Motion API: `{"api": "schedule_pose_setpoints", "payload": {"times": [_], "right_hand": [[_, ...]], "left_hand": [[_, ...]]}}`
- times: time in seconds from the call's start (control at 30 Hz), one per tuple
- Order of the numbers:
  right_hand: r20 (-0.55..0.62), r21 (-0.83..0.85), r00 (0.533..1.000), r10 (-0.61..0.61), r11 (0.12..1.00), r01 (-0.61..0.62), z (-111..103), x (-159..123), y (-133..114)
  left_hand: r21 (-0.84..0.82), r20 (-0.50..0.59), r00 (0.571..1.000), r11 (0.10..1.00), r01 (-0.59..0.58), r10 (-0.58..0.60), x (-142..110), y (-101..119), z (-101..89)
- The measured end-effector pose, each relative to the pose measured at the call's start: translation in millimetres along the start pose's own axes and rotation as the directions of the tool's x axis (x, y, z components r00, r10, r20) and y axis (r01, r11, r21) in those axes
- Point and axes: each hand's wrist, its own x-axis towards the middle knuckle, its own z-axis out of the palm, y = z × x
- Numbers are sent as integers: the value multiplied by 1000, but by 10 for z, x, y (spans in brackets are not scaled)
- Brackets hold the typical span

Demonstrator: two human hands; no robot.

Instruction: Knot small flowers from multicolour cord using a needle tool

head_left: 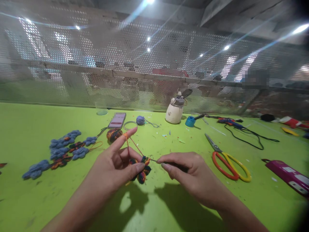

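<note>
Between thumb and fingers, my left hand [120, 161] pinches a small multicoloured crochet flower [142, 172], dark with orange, red and green strands. A strand of orange-red yarn [136, 145] wraps my raised left index finger and runs down to the flower. My right hand [185, 169] is closed on a thin crochet hook [154, 160], whose tip meets the flower's upper right edge. Most of the hook's handle is hidden in my fingers. Behind my left hand lies a ball of multicoloured yarn [114, 135].
Blue and multicoloured crochet flowers [65, 148] lie at left. Beyond are a phone [117, 120], a purple yarn ball [140, 120], a cream bottle [174, 112] and a blue pot [190, 121]. Scissors [227, 161], a glue gun [230, 122] and a magenta power strip [288, 175] lie at right.
</note>
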Motion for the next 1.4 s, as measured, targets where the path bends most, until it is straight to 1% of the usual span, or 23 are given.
{"api": "schedule_pose_setpoints", "payload": {"times": [0.17, 0.4, 0.5, 0.6, 0.67, 0.7, 0.73, 0.77, 0.83, 0.9, 0.93, 1.0, 1.03, 1.1, 1.27, 1.4], "right_hand": [[-2, -43, 999, -51, 998, 51, -15, -10, 4], [3, -86, 990, -138, 987, 138, 32, -34, 6], [-1, -94, 989, -150, 984, 149, 33, -39, -6], [7, -31, 995, -102, 994, 102, 13, -32, -8], [39, 71, 999, -17, 997, 14, 4, -24, 11], [70, 151, 997, 36, 987, -46, 6, -19, 26], [112, 250, 990, 87, 962, -113, 15, -13, 45], [161, 355, 978, 131, 917, -181, 31, -7, 65], [243, 550, 954, 176, 785, -285, 82, 7, 102], [276, 671, 941, 194, 662, -333, 144, 21, 124], [281, 709, 939, 197, 617, -342, 172, 26, 129], [274, 750, 940, 203, 567, -341, 214, 34, 131], [267, 755, 942, 206, 563, -337, 226, 36, 130], [247, 743, 945, 216, 583, -328, 234, 36, 130], [205, 710, 953, 225, 636, -303, 221, 31, 142], [184, 702, 961, 204, 657, -274, 223, 26, 139]], "left_hand": [[52, 7, 1000, 999, -18, 18, -8, 14, -5], [50, 58, 998, 998, 30, -33, -14, 31, 10], [50, 70, 997, 998, 41, -44, -15, 33, 18], [42, 69, 996, 998, 51, -54, -16, 33, 18], [34, 75, 996, 998, 43, -46, -12, 28, 8], [30, 80, 996, 999, 36, -39, -6, 24, -1], [27, 87, 996, 999, 29, -32, 3, 17, -13], [26, 102, 994, 999, 26, -28, 15, 9, -28], [30, 132, 991, 999, 22, -26, 44, -13, -59], [37, 162, 986, 999, 23, -29, 75, -39, -87], [39, 171, 985, 999, 24, -30, 87, -50, -97], [32, 177, 984, 999, 17, -23, 100, -70, -104], [24, 184, 983, 1000, 10, -14, 101, -76, -101], [7, 169, 986, 1000, -12, 10, 88, -80, -82], [-14, 56, 998, 1000, -27, 28, 24, -47, -2], [-6, 51, 998, 1000, -22, 23, 20, -44, -8]]}}
